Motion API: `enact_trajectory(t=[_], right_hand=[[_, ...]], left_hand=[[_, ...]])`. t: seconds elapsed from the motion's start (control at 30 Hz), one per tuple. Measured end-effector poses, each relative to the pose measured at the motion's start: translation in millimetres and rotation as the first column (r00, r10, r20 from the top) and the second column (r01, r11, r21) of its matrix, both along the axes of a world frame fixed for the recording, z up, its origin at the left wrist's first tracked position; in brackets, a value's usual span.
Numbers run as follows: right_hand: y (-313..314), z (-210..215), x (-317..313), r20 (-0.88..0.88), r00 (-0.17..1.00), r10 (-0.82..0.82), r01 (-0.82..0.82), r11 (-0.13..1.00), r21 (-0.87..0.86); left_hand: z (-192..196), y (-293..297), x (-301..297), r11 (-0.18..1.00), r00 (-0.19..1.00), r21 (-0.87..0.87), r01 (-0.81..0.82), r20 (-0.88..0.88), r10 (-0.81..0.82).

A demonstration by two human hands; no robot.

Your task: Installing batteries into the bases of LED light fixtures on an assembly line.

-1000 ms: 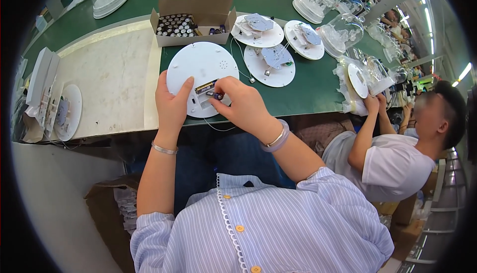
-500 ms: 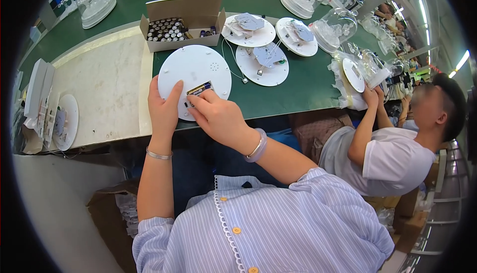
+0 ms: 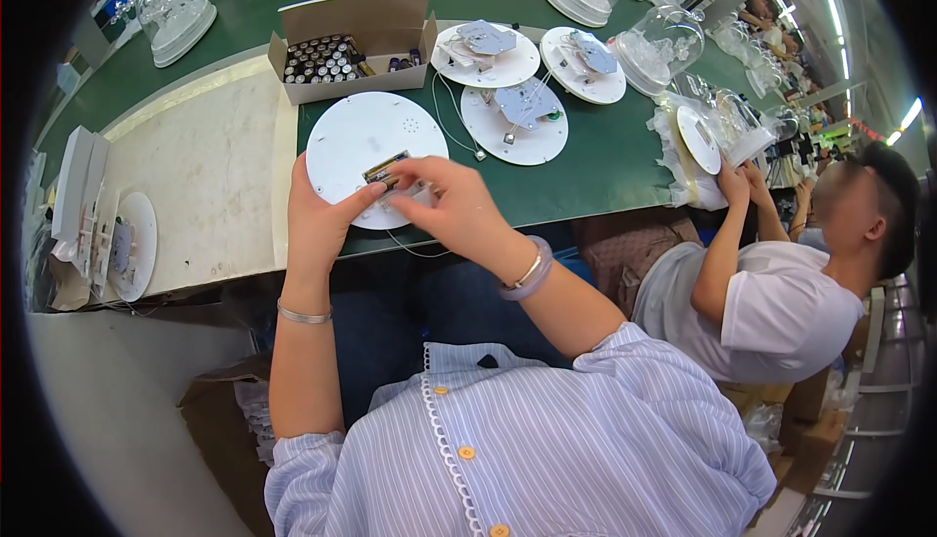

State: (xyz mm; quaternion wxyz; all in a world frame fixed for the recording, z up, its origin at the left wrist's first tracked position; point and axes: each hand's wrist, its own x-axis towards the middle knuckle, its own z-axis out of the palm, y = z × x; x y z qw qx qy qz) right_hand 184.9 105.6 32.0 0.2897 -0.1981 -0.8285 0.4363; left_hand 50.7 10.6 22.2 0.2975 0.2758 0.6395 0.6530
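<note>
A round white disc point(image 3: 337, 137) with small studs, a cluster of speaker holes and a battery slot is tilted up before me at the bench edge. My left hand point(image 3: 317, 210) is closed on its left rim, the thumb lying across the face beside the slot. Batteries point(image 3: 386, 169) sit in the slot, partly hidden by fingers. Over the slot's right side is my right hand point(image 3: 454, 207), thumb and index finger apart, with nothing visible between them. A thin white wire point(image 3: 415, 252) hangs below the disc.
Behind the disc stands an open cardboard box point(image 3: 361, 83) of batteries. To its right lie several white discs point(image 3: 488, 59) with grey plates and wires. Clear domes point(image 3: 659, 44) stand farther right. A co-worker point(image 3: 771, 293) handles another disc point(image 3: 699, 139). White parts point(image 3: 137, 244) stand at left.
My right thumb and fingers have spread from their pinch at the slot and moved slightly right. My left thumb has come down to the slot. The wire now shows below the disc.
</note>
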Motion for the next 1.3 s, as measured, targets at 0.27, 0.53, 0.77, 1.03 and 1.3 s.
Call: enact_trajectory(t=[0.27, 0.53, 0.77, 1.03, 1.3], right_hand=[[23, -3, 10, 0.300, 0.939, -0.167, 0.206, 0.973, -0.105], [23, -16, 11, 0.274, 0.951, -0.141, 0.190, 0.968, -0.162], [18, -23, 13, 0.176, 0.968, -0.177, 0.196, 0.976, -0.093], [19, -7, 19, 0.182, 0.979, -0.094, 0.123, 0.980, -0.159], [18, -4, 8, -0.172, 0.985, -0.005, -0.080, 0.873, -0.481]], left_hand=[[4, 0, 6, 0.999, 0.996, -0.015, -0.052, -0.080, 0.051], [-4, -2, 7, 0.999, 0.997, 0.015, -0.042, -0.069, 0.043], [-2, -1, 9, 0.996, 0.982, -0.045, -0.077, -0.177, 0.068], [-12, -4, 6, 0.997, 0.987, -0.023, -0.079, -0.141, 0.075], [-20, -4, 10, 0.992, 0.970, 0.048, -0.113, -0.213, 0.120]])
